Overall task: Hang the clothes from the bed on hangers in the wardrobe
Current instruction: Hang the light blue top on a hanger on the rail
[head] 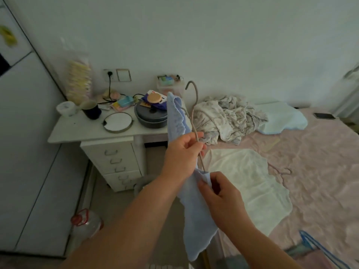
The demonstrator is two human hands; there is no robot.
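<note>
Hands (182, 152) (221, 199), two, one hanger (194, 121), perhaps one garment (196, 214)

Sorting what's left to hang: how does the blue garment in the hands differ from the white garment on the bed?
The blue garment is held up, partly on a hanger; the white garment lies spread flat on the bed, on no hanger. The blue one hangs bunched and narrow; the white one looks wider. Both are pale, thin cloth.
</note>
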